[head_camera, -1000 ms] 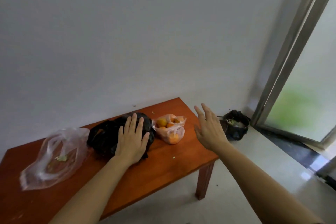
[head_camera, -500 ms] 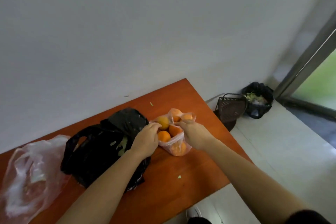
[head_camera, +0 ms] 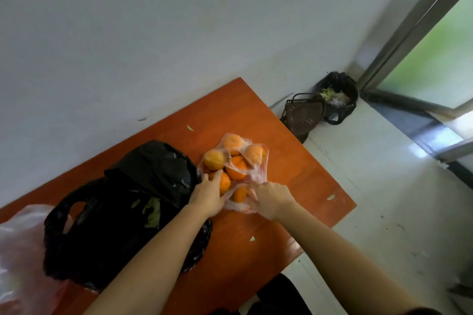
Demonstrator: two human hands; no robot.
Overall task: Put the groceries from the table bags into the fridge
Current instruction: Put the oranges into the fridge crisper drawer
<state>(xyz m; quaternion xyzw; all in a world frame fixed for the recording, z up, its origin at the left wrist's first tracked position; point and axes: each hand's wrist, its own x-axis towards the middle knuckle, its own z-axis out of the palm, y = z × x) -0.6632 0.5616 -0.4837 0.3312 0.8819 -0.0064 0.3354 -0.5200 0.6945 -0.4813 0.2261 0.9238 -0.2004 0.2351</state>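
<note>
A clear plastic bag of oranges (head_camera: pixel 258 169) lies open on the red-brown wooden table (head_camera: pixel 294 176). Several oranges (head_camera: pixel 236 166) show inside it. My left hand (head_camera: pixel 208 195) grips one orange at the bag's near left side. My right hand (head_camera: pixel 271 198) pinches the bag's plastic at its near right edge, next to another orange. A black plastic bag (head_camera: pixel 122 207) with green leaves in its mouth lies to the left, under my left forearm. The fridge is not in view.
A crumpled clear bag (head_camera: pixel 23 250) lies at the table's left end. On the floor by the wall stand a dark brown basket (head_camera: pixel 303 115) and a black-lined bin (head_camera: pixel 337 97). A glass sliding door (head_camera: pixel 435 59) is at the right. Small green scraps dot the table.
Both hands came from above the black bag and the table edge onto the orange bag. The bag's mouth has been pulled wider and more oranges show. The view has moved closer.
</note>
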